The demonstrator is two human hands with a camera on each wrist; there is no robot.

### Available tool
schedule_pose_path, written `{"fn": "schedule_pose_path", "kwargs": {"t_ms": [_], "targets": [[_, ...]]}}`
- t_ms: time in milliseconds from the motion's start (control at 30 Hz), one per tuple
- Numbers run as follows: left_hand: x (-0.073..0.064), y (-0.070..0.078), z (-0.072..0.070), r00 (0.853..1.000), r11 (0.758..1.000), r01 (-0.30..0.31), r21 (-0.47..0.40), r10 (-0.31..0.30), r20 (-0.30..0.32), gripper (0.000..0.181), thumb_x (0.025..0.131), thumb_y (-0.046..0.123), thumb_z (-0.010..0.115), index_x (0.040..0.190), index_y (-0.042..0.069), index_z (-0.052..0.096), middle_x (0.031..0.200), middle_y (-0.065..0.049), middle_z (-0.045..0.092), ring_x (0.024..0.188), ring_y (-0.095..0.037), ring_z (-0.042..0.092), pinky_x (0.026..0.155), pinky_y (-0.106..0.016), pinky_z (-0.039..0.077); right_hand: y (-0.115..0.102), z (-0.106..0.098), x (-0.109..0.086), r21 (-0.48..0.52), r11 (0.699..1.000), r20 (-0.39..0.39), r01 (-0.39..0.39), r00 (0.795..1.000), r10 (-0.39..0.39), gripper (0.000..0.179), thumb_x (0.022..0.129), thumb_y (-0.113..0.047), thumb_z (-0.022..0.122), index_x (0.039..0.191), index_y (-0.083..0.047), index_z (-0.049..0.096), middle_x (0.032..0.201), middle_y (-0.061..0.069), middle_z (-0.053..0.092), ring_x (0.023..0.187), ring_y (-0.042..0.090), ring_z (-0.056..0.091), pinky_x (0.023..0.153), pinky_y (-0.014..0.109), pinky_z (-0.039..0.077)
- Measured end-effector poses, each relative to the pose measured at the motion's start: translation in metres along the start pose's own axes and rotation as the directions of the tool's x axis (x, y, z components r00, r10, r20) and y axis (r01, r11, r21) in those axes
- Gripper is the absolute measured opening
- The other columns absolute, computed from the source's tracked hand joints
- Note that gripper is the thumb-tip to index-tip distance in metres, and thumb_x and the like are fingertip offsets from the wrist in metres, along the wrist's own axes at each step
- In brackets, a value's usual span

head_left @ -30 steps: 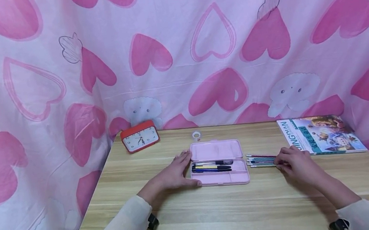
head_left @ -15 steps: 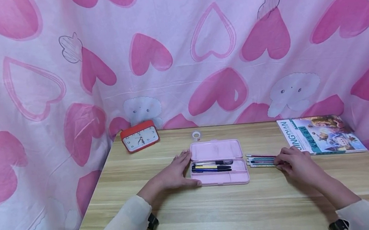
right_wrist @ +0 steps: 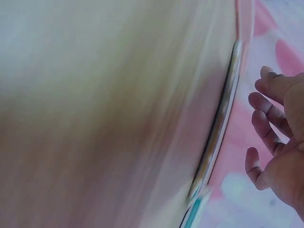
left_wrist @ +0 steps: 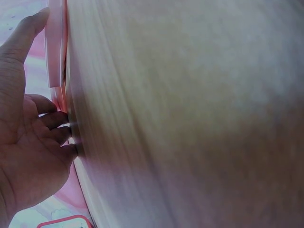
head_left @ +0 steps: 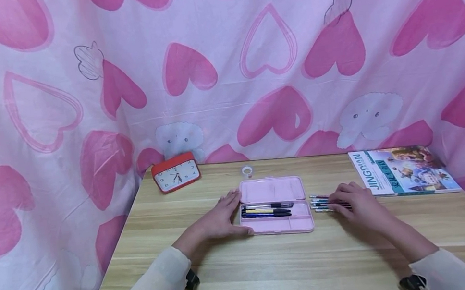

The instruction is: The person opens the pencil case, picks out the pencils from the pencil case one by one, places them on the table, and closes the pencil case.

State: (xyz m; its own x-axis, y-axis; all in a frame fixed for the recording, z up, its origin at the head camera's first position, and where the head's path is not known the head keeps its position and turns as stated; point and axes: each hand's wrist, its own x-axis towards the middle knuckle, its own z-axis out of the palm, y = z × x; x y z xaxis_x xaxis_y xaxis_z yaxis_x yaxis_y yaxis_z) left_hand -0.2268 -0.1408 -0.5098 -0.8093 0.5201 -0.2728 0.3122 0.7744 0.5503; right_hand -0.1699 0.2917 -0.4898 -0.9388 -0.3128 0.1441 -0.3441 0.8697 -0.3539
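Note:
A pink pencil case (head_left: 270, 190) lies with its lid folded back in the middle of the table, several pens (head_left: 267, 211) in its long compartment. At its left end rests my left hand (head_left: 217, 220), thumb straight along the near corner and fingers spread toward the lid. In the left wrist view the thumb touches the case's side (left_wrist: 54, 52). Right of the case lies a bundle of pencils (head_left: 319, 202), partly hidden by my right hand (head_left: 359, 204). The right wrist view has loosely bent fingers (right_wrist: 259, 102) apart from the pencils (right_wrist: 216, 126), with nothing held.
A red alarm clock (head_left: 176, 175) stands at the back left. Behind the case is a small roll of tape (head_left: 247, 171). A magazine (head_left: 407, 172) lies at the back right, beyond my right hand. A pink heart-print curtain (head_left: 210, 109) closes off the table's back edge.
My right hand has moved left along the pencils, toward the pencil case, covering more of them. The pencils, the case and my left hand have stayed in place.

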Motion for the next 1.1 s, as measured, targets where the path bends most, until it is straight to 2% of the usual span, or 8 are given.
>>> {"fn": "schedule_pose_path", "kwargs": {"t_ms": [200, 300, 400, 600, 1100], "targets": [[0.0, -0.002, 0.0, 1.0, 1.0, 0.001, -0.003, -0.001, -0.006, 0.132, 0.083, 0.081, 0.079, 0.18, 0.021, 0.013, 0.189, 0.006, 0.007, 0.177, -0.024, 0.0, 0.143, -0.056, 0.013, -0.038, 0.015, 0.021, 0.017, 0.995, 0.05, 0.102, 0.993, -0.103, 0.021, 0.101, -0.018, 0.082, 0.121, -0.021, 0.083, 0.119, -0.003, 0.074, 0.112, 0.022, 0.059, 0.091, 0.047, 0.047], [-0.001, -0.001, 0.0, 1.0, 1.0, 0.001, -0.01, -0.001, -0.005, 0.132, 0.083, 0.081, 0.08, 0.18, 0.022, 0.013, 0.189, 0.007, 0.006, 0.177, -0.024, 0.0, 0.143, -0.056, 0.013, -0.052, 0.024, 0.027, 0.016, 0.993, 0.107, 0.12, 0.987, -0.121, 0.018, 0.102, -0.021, 0.082, 0.119, -0.025, 0.083, 0.121, -0.005, 0.074, 0.111, 0.018, 0.056, 0.093, 0.048, 0.046], [0.0, -0.001, 0.001, 1.0, 1.0, -0.001, -0.015, 0.001, -0.007, 0.132, 0.082, 0.081, 0.079, 0.18, 0.022, 0.012, 0.189, 0.006, 0.006, 0.177, -0.023, 0.0, 0.143, -0.056, 0.013, -0.061, 0.033, 0.031, 0.002, 0.991, 0.136, 0.137, 0.981, -0.136, 0.012, 0.102, -0.023, 0.082, 0.113, -0.028, 0.083, 0.117, -0.008, 0.074, 0.106, 0.015, 0.053, 0.092, 0.045, 0.044], [0.0, 0.0, 0.002, 1.0, 1.0, 0.001, -0.013, -0.001, -0.004, 0.132, 0.082, 0.082, 0.08, 0.18, 0.024, 0.012, 0.189, 0.007, 0.006, 0.176, -0.021, -0.001, 0.143, -0.054, 0.011, -0.066, 0.043, 0.035, -0.005, 0.991, 0.146, 0.135, 0.98, -0.132, 0.01, 0.099, -0.023, 0.085, 0.104, -0.031, 0.082, 0.106, -0.013, 0.07, 0.102, 0.013, 0.052, 0.094, 0.047, 0.044], [-0.001, 0.0, 0.0, 1.0, 1.0, 0.005, -0.026, -0.005, -0.002, 0.132, 0.082, 0.08, 0.08, 0.18, 0.024, 0.012, 0.189, 0.006, 0.007, 0.176, -0.022, -0.001, 0.143, -0.056, 0.012, -0.071, 0.047, 0.04, 0.0, 0.995, 0.146, 0.103, 0.984, -0.102, 0.015, 0.097, -0.019, 0.087, 0.107, -0.029, 0.082, 0.109, -0.008, 0.074, 0.105, 0.016, 0.058, 0.095, 0.046, 0.046]]}}
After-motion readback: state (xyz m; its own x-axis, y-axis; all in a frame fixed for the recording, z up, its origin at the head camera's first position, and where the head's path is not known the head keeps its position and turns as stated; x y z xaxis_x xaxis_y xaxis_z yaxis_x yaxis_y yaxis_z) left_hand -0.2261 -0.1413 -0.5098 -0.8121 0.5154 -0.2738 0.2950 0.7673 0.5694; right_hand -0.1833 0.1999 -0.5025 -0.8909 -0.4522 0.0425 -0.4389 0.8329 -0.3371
